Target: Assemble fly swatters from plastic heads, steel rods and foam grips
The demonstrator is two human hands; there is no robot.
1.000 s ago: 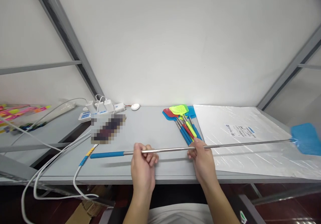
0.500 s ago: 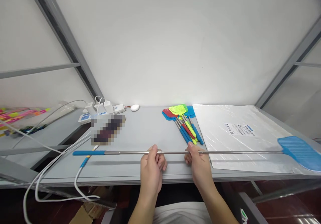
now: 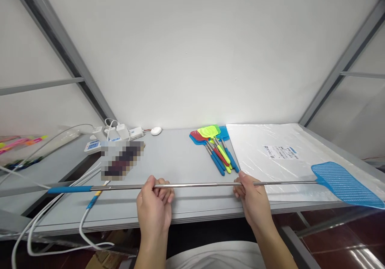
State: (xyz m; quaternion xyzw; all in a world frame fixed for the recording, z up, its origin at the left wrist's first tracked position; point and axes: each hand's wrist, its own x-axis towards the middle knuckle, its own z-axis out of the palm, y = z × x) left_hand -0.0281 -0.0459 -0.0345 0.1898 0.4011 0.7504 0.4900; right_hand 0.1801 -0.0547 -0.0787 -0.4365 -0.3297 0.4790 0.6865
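Observation:
A blue fly swatter with a long metal telescopic rod is held level across the front of the table. Its blue grip points left and its perforated blue head lies to the right, over a white plastic bag. My left hand is closed around the rod left of the middle. Farther right, my right hand pinches the rod between thumb and fingers. Beyond my hands lies a pile of short fly swatters in blue, red and yellow-green, heads toward the wall and handles toward me.
The white plastic bag with a printed label covers the table's right part. At the left are a power strip with chargers, a blurred-out object, a white oval device and white cables. Metal posts frame both sides.
My hands have moved farther apart along the rod, the left one going left and the right one slightly right. The swatter has shifted left, and the camera view has shifted a little.

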